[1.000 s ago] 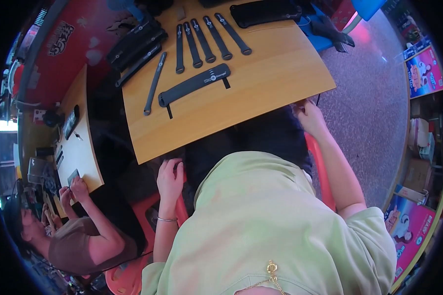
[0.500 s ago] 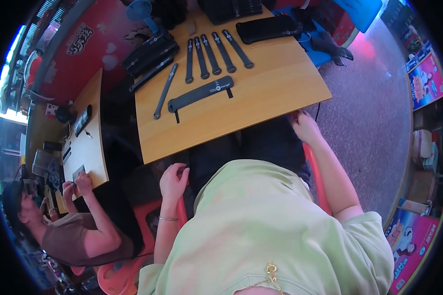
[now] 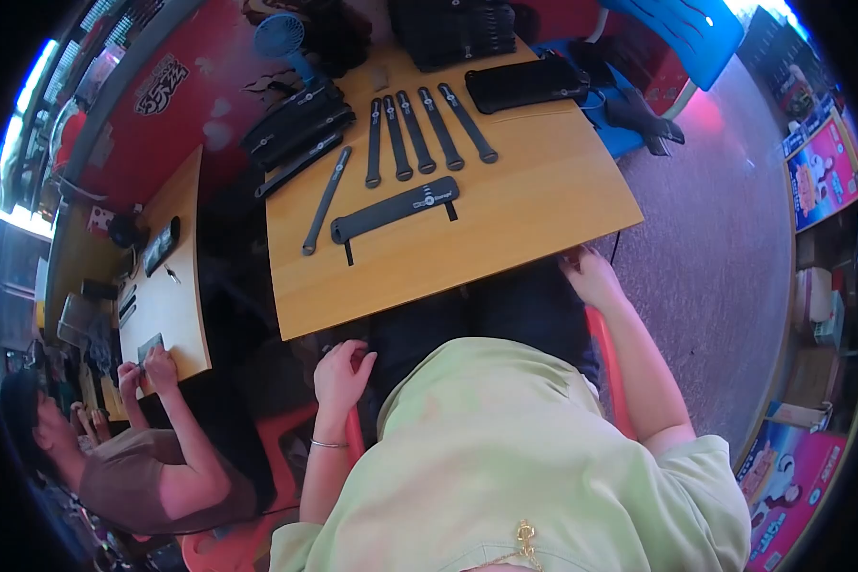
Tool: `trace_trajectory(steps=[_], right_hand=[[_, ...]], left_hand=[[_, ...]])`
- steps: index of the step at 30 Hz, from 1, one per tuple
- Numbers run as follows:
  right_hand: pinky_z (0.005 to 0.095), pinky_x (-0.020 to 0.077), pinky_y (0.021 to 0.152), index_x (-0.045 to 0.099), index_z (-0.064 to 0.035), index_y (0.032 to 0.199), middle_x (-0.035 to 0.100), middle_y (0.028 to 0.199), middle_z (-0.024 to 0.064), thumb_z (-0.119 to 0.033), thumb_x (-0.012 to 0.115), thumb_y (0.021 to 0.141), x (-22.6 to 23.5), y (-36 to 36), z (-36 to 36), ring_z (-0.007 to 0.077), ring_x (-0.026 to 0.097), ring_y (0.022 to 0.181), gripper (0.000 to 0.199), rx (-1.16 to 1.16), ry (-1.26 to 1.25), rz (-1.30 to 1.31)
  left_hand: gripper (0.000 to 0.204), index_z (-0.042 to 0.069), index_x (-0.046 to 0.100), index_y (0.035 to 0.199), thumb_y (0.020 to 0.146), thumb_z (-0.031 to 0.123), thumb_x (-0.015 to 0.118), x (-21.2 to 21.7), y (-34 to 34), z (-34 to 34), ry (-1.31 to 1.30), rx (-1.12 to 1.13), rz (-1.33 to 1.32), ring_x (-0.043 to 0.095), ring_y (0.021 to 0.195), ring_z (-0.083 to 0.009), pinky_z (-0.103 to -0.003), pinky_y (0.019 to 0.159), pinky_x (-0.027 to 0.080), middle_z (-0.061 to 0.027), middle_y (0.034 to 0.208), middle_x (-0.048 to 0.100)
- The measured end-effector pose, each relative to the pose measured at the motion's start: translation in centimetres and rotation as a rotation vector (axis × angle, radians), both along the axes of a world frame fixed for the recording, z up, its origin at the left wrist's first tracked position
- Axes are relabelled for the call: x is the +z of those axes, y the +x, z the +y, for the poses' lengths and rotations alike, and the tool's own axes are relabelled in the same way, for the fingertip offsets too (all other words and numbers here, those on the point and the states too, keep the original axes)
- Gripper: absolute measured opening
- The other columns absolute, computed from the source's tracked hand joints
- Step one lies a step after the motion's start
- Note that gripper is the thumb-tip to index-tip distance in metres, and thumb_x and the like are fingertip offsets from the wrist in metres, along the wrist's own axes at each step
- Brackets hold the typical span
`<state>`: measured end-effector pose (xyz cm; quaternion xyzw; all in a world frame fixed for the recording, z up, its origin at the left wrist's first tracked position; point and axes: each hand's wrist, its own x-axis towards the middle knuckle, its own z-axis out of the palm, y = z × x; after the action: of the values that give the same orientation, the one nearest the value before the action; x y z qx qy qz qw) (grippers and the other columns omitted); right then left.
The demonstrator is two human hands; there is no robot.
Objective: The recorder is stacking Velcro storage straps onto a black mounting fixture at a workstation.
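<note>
My left hand (image 3: 343, 375) hangs beside my left thigh with loosely bent fingers, the thumb apart, holding nothing visible. On the other side, my right hand (image 3: 589, 276) rests by my right thigh, just under the table's near edge; its fingers are loosely bent and partly hidden, with nothing visible in them. In front of me on the wooden table (image 3: 505, 253) lies a wide dark grey fabric strap (image 3: 396, 210) with two black tabs. Several narrow dark straps (image 3: 410, 133) are lined up behind it, and one narrow strap (image 3: 326, 202) lies slanted to its left. Neither hand touches them.
Black folded stacks (image 3: 300, 124) sit at the back left, a black pouch (image 3: 526, 84) at the back right. A blue fan (image 3: 281, 38) and a blue chair (image 3: 682, 33) stand beyond. At the left table (image 3: 176, 315), another person (image 3: 157, 467) handles a small grey piece.
The view has tilted up slightly, so the table and straps sit lower in the picture. My hands keep their places, and nothing on the table has moved.
</note>
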<state>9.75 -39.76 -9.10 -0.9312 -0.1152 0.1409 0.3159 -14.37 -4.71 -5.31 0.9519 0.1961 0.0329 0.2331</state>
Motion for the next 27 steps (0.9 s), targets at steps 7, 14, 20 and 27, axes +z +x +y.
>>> trace_trajectory(steps=[7,14,20,27], right_hand=[[0.0432,0.0442,0.090,0.057,-0.0034,0.114,0.059,0.113,0.0195,-0.023,0.056,0.085,0.5,-0.1,0.3,0.0363,0.055,0.106,0.035,-0.005,-0.019,0.027],[0.0433,0.0441,0.090,0.056,-0.0036,0.113,0.059,0.111,0.0199,-0.024,0.056,0.086,-0.2,0.2,-0.2,0.0363,0.055,0.106,0.035,-0.077,-0.031,-0.016],[0.0439,0.0449,0.088,0.057,-0.0026,0.111,0.060,0.109,0.0198,-0.026,0.055,0.087,-0.7,0.6,0.0,0.0365,0.057,0.103,0.034,-0.057,-0.048,-0.080],[0.0432,0.0452,0.088,0.057,-0.0022,0.110,0.059,0.111,0.0207,-0.023,0.056,0.085,0.2,-0.2,0.2,0.0369,0.057,0.103,0.033,-0.073,-0.003,-0.052]], left_hand=[[0.019,0.007,0.064,0.089,0.078,0.023,0.068,0.1,0.1,0.1,0.013,-0.027,0.003,0.063,0.071,-0.0240,-0.034,0.063,0.050,-0.0065,0.077,0.064],[0.019,0.007,0.064,0.089,0.078,0.023,0.068,0.2,0.4,-0.1,0.014,-0.033,0.009,0.063,0.070,-0.0238,-0.034,0.063,0.050,-0.0064,0.076,0.064],[0.020,0.007,0.064,0.090,0.079,0.023,0.068,0.0,0.2,0.2,0.009,-0.024,0.005,0.063,0.070,-0.0238,-0.034,0.063,0.050,-0.0062,0.077,0.064],[0.021,0.008,0.065,0.091,0.078,0.024,0.069,-0.1,0.0,0.2,0.015,-0.044,0.047,0.064,0.071,-0.0237,-0.034,0.063,0.050,-0.0067,0.079,0.065]])
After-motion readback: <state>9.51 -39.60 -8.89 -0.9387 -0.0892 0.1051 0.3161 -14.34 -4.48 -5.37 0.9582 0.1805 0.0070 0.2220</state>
